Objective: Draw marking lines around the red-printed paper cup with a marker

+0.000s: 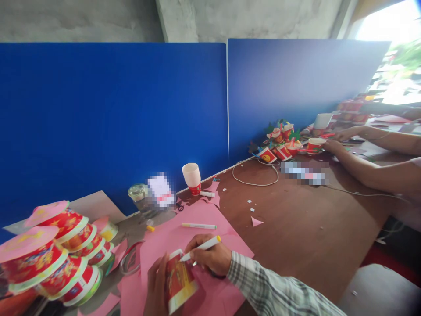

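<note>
My right hand [213, 256] is closed around a white marker [206, 244] with a yellow end, its tip touching or close to the upper rim of a red paper cup [179, 281]. The cup has gold print and a yellow band along its lower edge. My left hand [157, 285] grips the cup from the left side, with some fingers hidden behind it. Both hands are over a large pink paper sheet [194, 215]. Across that sheet, just beyond my hands, lies another white marker [199, 226] with a green end.
Stacked red cups [72, 263] with pink tops stand at the left. A glass jar [137, 193], nested white cups [191, 174] and a small yellow cap [150, 228] are farther back. Decorated cups [283, 142], a cable [255, 183] and a co-worker's arms [358, 166] are at the right.
</note>
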